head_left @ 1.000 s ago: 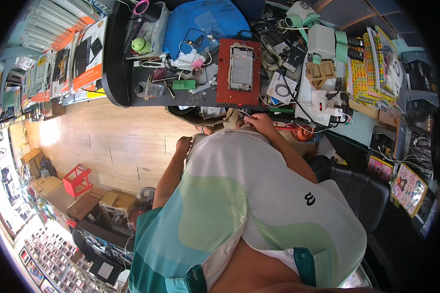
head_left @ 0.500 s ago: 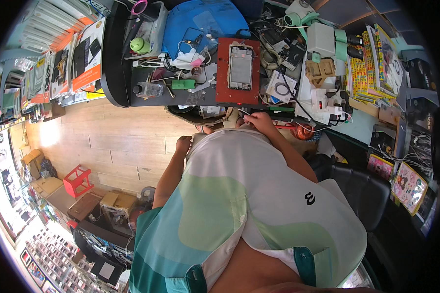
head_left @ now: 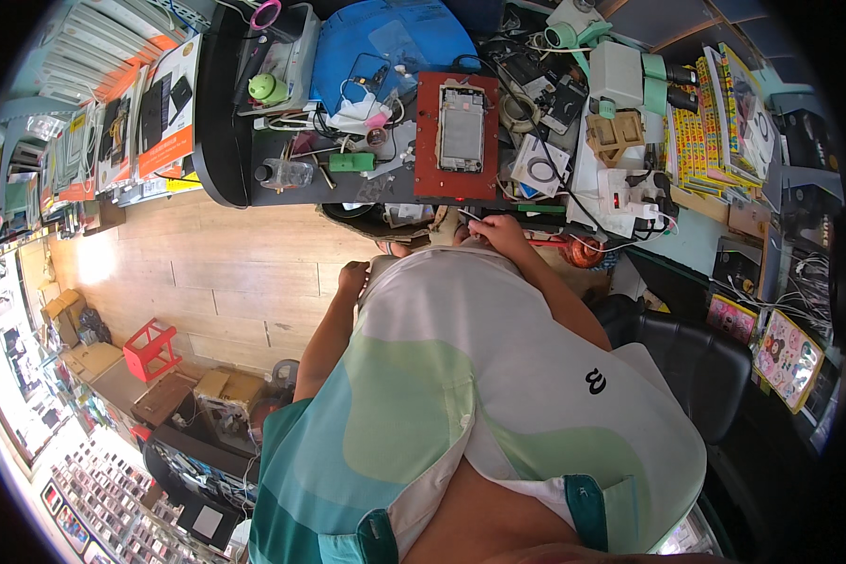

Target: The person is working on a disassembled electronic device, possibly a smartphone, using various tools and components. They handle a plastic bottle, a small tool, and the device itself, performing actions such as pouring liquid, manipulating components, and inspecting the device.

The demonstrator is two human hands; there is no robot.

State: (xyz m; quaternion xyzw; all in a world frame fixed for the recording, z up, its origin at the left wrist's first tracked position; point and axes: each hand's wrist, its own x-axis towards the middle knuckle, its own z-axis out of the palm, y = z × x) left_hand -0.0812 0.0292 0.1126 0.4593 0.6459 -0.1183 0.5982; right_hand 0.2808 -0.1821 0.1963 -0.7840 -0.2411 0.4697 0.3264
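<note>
At the desk's near edge my right hand [head_left: 500,233] is closed, with a thin whitish stick [head_left: 469,216] pinched at its fingertips. My left hand [head_left: 352,278] hangs low beside my shirt hem, over the floor's side; its fingers are mostly hidden and I cannot make out anything in it. Beyond my right hand, a red plate [head_left: 427,179] lies on the dark desk [head_left: 291,195]. On that plate rests an opened phone body [head_left: 462,130] with a pale frame and a grey middle. Neither hand touches it.
A clear plastic bottle [head_left: 285,173], a green block [head_left: 352,162] and a blue mat [head_left: 395,38] are on the desk left of the plate. Cables, a microscope [head_left: 618,75] and yellow books [head_left: 710,122] crowd its right. A black chair [head_left: 691,367] stands right; a red stool [head_left: 150,348] stands left.
</note>
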